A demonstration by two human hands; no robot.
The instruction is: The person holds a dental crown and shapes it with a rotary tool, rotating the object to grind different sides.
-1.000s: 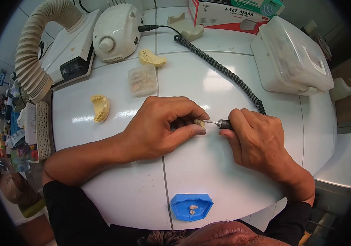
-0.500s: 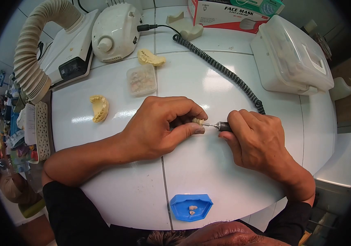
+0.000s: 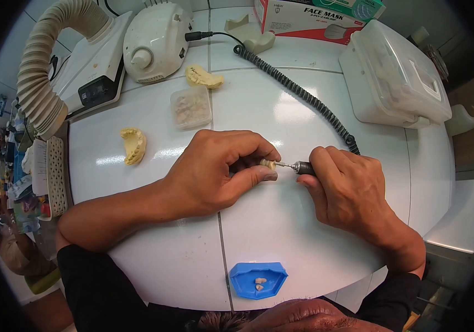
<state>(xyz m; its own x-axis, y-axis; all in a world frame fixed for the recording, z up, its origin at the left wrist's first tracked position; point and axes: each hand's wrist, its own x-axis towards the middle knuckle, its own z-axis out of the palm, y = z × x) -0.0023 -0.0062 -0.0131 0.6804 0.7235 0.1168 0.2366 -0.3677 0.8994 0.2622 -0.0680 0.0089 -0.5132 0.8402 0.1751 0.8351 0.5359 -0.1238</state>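
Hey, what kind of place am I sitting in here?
Probably a dental lab, though I can't be certain: yellow dental casts lie on the table, your right hand holds a handpiece, and a mask box sits behind.

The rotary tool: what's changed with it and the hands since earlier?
Since the previous picture, the rotary tool, in the right hand, has eased slightly rightward. Nothing was taken up or let go: the left hand still pinches the pale piece. The blue tray stayed put.
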